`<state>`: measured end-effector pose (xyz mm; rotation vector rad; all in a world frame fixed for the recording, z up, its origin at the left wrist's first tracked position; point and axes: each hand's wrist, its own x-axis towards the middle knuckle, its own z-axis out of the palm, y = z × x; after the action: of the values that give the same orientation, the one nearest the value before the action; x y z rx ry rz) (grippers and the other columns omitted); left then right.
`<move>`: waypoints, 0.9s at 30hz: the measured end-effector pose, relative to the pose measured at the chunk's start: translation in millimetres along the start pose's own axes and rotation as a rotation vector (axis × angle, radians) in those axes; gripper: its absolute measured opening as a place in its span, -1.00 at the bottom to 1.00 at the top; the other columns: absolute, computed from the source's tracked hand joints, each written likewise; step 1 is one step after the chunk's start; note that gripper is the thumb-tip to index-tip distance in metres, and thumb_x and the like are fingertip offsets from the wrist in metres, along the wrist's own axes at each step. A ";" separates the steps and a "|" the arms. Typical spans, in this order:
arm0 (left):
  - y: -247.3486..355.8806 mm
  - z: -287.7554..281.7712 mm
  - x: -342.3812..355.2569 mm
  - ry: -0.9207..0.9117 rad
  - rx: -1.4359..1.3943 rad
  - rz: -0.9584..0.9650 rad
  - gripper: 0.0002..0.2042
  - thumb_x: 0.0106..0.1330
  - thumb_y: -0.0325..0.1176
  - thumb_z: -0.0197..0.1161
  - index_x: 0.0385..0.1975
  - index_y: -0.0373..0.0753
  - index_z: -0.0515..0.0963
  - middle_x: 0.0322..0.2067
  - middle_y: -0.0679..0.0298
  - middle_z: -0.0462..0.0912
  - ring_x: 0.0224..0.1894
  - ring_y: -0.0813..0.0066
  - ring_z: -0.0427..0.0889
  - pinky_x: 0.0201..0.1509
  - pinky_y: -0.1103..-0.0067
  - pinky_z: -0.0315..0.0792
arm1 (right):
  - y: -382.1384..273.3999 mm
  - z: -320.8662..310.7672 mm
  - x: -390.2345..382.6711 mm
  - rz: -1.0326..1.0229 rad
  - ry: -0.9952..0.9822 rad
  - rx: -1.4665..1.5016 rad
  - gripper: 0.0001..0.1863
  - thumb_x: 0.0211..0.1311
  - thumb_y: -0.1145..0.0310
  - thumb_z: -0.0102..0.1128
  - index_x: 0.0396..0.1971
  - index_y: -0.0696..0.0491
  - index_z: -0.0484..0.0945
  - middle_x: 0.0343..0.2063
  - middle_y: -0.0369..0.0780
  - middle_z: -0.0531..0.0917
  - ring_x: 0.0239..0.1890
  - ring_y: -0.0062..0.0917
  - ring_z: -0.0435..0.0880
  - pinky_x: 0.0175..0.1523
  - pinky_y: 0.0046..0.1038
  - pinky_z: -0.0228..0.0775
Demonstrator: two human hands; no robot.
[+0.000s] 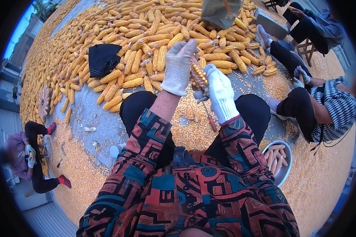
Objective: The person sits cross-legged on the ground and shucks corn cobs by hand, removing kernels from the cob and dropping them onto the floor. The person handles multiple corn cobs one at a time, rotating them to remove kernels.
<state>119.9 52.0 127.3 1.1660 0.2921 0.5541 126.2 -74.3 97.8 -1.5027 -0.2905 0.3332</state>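
Observation:
A partly shelled corn cob (pixel 198 74) is held up between my two gloved hands, over the space between my knees. Rows of yellow kernels remain on its right side, while the rest is bare and reddish. My left hand (pixel 177 68), in a grey-striped glove, is closed round the upper end. My right hand (pixel 221 91), in a white glove, is closed against the lower right side; its fingertips are partly hidden. Below them, loose kernels (pixel 190 136) cover the ground. A thin tool with a red handle (pixel 212 123) shows just under my right hand.
A large heap of unshelled corn cobs (pixel 146 43) spreads ahead and left, with a black cloth (pixel 103 60) and a bag (pixel 222 12) on it. At my right stands a metal basin (pixel 290 158) of bare cobs. Other people sit at left and right. A white cup-like container (pixel 116 150) is beside my left leg.

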 end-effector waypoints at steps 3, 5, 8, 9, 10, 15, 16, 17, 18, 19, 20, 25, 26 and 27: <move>-8.2 6.1 1.3 0.009 0.031 0.017 -0.80 0.24 -0.27 0.29 -0.52 -0.26 0.54 -0.60 0.41 0.52 -0.56 0.73 0.42 -0.48 0.73 0.30 | 20.9 -1.9 8.4 -0.374 0.097 -0.437 -0.52 0.32 0.01 -0.06 -0.08 0.16 0.47 -0.44 -0.10 0.64 -0.44 -0.35 0.62 -0.26 -0.35 0.46; -8.2 3.2 -4.2 0.020 -0.065 -0.067 -0.80 0.23 -0.28 0.30 -0.52 -0.26 0.54 -0.61 0.42 0.51 -0.59 0.75 0.40 -0.53 0.73 0.27 | -13.1 14.0 -9.4 0.028 0.040 -0.590 -0.40 0.25 -0.08 -0.01 0.00 0.17 0.45 -0.28 0.08 0.62 -0.13 -0.08 0.61 0.00 -0.24 0.39; -5.0 1.7 -5.3 -0.076 -0.034 -0.082 -0.86 0.25 -0.33 0.26 -0.48 -0.23 0.56 -0.52 0.40 0.56 -0.48 0.74 0.46 -0.40 0.76 0.32 | -3.8 11.5 -8.1 -0.163 0.080 -0.499 -0.51 0.29 -0.04 -0.01 -0.14 0.13 0.52 -0.49 -0.11 0.61 -0.48 -0.40 0.58 -0.34 -0.40 0.41; -3.8 4.6 -6.3 -0.092 -0.017 -0.077 -0.86 0.25 -0.33 0.27 -0.50 -0.23 0.56 -0.53 0.41 0.56 -0.48 0.74 0.46 -0.39 0.75 0.32 | 1.4 7.9 -5.8 -0.206 0.068 -0.418 -0.56 0.32 0.01 -0.03 -0.17 0.11 0.52 -0.57 -0.22 0.60 -0.65 -0.56 0.56 -0.50 -0.49 0.41; -2.8 2.7 -7.4 -0.088 0.020 -0.029 -0.86 0.25 -0.33 0.27 -0.50 -0.22 0.56 -0.54 0.41 0.56 -0.48 0.74 0.46 -0.38 0.75 0.32 | -4.8 8.4 -7.2 -0.081 0.050 -0.269 -0.57 0.33 0.01 -0.03 -0.19 0.10 0.52 -0.60 -0.23 0.58 -0.70 -0.58 0.52 -0.58 -0.52 0.35; -0.6 8.2 -11.0 -0.111 0.034 0.123 -0.79 0.24 -0.34 0.28 -0.59 -0.25 0.50 -0.62 0.40 0.52 -0.58 0.72 0.43 -0.50 0.73 0.30 | -25.4 4.8 -1.7 0.393 0.054 0.127 -0.57 0.30 -0.05 -0.08 -0.36 0.05 0.54 -0.74 -0.24 0.50 -0.91 -0.58 0.38 -0.83 -0.55 0.10; 1.4 7.1 -11.5 -0.112 0.008 0.126 -0.80 0.25 -0.34 0.27 -0.58 -0.25 0.51 -0.62 0.39 0.53 -0.55 0.72 0.46 -0.48 0.73 0.31 | -24.1 2.3 1.3 0.467 0.010 0.113 -0.57 0.29 -0.04 -0.07 -0.33 0.05 0.54 -0.69 -0.20 0.54 -0.84 -0.54 0.45 -0.75 -0.52 0.19; 3.2 4.8 -10.5 -0.103 -0.005 0.114 -0.80 0.26 -0.34 0.27 -0.57 -0.25 0.52 -0.61 0.39 0.53 -0.55 0.71 0.46 -0.47 0.73 0.32 | -20.2 -2.5 5.0 0.542 -0.034 0.099 -0.56 0.28 -0.04 -0.07 -0.29 0.06 0.55 -0.63 -0.17 0.57 -0.76 -0.49 0.52 -0.67 -0.49 0.29; 5.1 1.9 -8.7 -0.093 -0.018 0.103 -0.81 0.26 -0.34 0.26 -0.57 -0.25 0.52 -0.61 0.39 0.53 -0.54 0.71 0.46 -0.45 0.73 0.32 | -15.3 -6.4 7.0 0.616 -0.080 0.084 -0.56 0.27 -0.03 -0.06 -0.25 0.07 0.55 -0.58 -0.13 0.61 -0.68 -0.45 0.59 -0.59 -0.46 0.39; 5.9 -0.5 -6.8 -0.083 -0.030 0.091 -0.81 0.26 -0.33 0.26 -0.56 -0.25 0.53 -0.61 0.39 0.53 -0.54 0.71 0.47 -0.44 0.73 0.32 | -7.0 -9.2 8.0 0.422 -0.047 -0.091 -0.55 0.26 -0.03 -0.05 -0.19 0.07 0.54 -0.49 -0.11 0.63 -0.54 -0.41 0.62 -0.44 -0.43 0.41; 6.3 -2.1 -5.9 -0.053 -0.103 0.024 -0.80 0.26 -0.30 0.26 -0.55 -0.24 0.54 -0.59 0.38 0.54 -0.51 0.71 0.45 -0.38 0.72 0.32 | 1.0 -10.6 8.6 0.225 -0.015 -0.263 -0.54 0.25 -0.03 -0.04 -0.14 0.07 0.54 -0.40 -0.09 0.64 -0.40 -0.37 0.64 -0.29 -0.41 0.44; 5.5 -8.9 1.0 0.064 0.118 0.047 -0.69 0.31 -0.09 0.19 -0.45 -0.24 0.58 -0.50 0.35 0.57 -0.37 0.63 0.46 -0.12 0.62 0.33 | -12.2 -13.9 0.3 0.005 0.111 -0.419 -0.57 0.31 0.06 -0.04 -0.05 0.07 0.53 -0.20 -0.11 0.64 -0.09 -0.34 0.59 0.05 -0.43 0.34; 4.2 -7.6 0.5 0.066 0.142 0.048 -0.67 0.32 -0.07 0.17 -0.44 -0.25 0.58 -0.49 0.34 0.57 -0.38 0.63 0.47 -0.14 0.63 0.34 | -19.2 -10.0 -3.8 0.049 0.028 -0.152 -0.63 0.34 0.17 0.01 -0.07 0.14 0.53 -0.29 -0.18 0.64 -0.20 -0.51 0.58 -0.02 -0.51 0.37; 3.2 -6.8 0.2 0.068 0.166 0.050 -0.64 0.33 -0.04 0.14 -0.43 -0.26 0.58 -0.48 0.33 0.57 -0.39 0.62 0.47 -0.16 0.63 0.35 | -19.4 -6.4 -5.8 0.123 -0.028 -0.048 -0.64 0.34 0.19 0.01 -0.07 0.15 0.52 -0.31 -0.21 0.63 -0.27 -0.57 0.57 -0.12 -0.54 0.39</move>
<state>115.9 58.3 127.7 1.3192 0.3739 0.6230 124.0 -83.3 116.9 -1.5677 -0.2299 0.4486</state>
